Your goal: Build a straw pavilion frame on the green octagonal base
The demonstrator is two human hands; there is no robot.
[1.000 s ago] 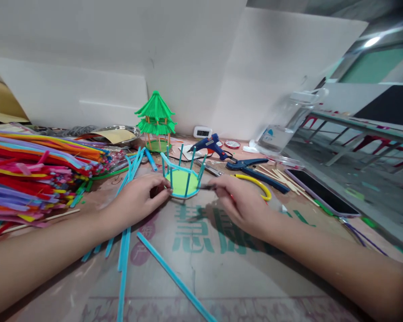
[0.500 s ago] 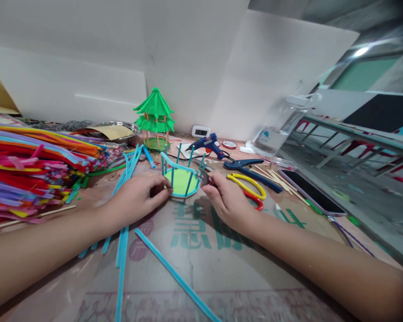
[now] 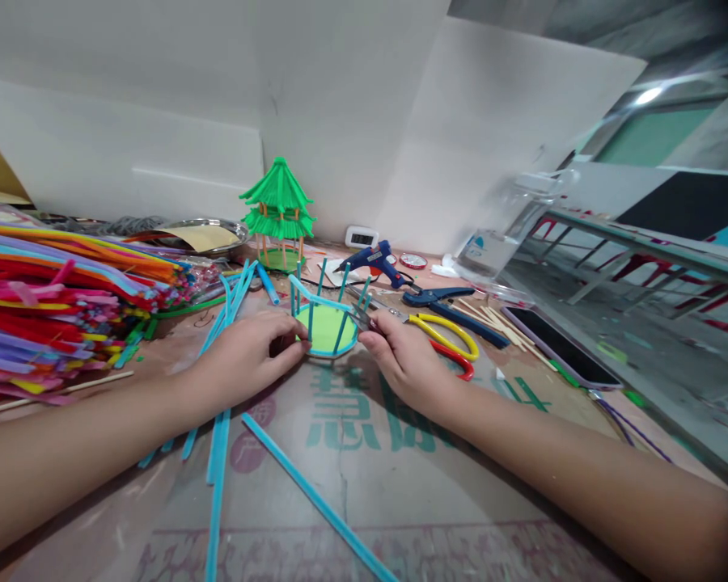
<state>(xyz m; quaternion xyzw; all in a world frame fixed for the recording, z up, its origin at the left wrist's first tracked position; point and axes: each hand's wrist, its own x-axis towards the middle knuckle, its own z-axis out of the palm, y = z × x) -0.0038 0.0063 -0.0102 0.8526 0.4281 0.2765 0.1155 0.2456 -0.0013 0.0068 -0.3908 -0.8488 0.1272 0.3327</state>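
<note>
1. Left hand [image 3: 262, 349]: thumb and forefinger narrowed on the left rim of the blue-posted frame [image 3: 340, 331].
2. Right hand [image 3: 404, 349]: closed around a small metal tool [image 3: 362, 319], tip near the right posts.
3. The frame stands between the hands, towards the far edge of the surface [image 3: 279, 517]. Probably light, its joints fragile; grip the base [image 3: 326, 327], sparing the soft-looking strip [image 3: 324, 304].

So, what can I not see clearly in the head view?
Head view:
Metal tool: rear part hidden by right-hand grip.
Light-green base: left rim partly hidden by left-hand grip.
Clock: digits too small.
One bunched blue strip: end cut off by bottom edge.
</note>
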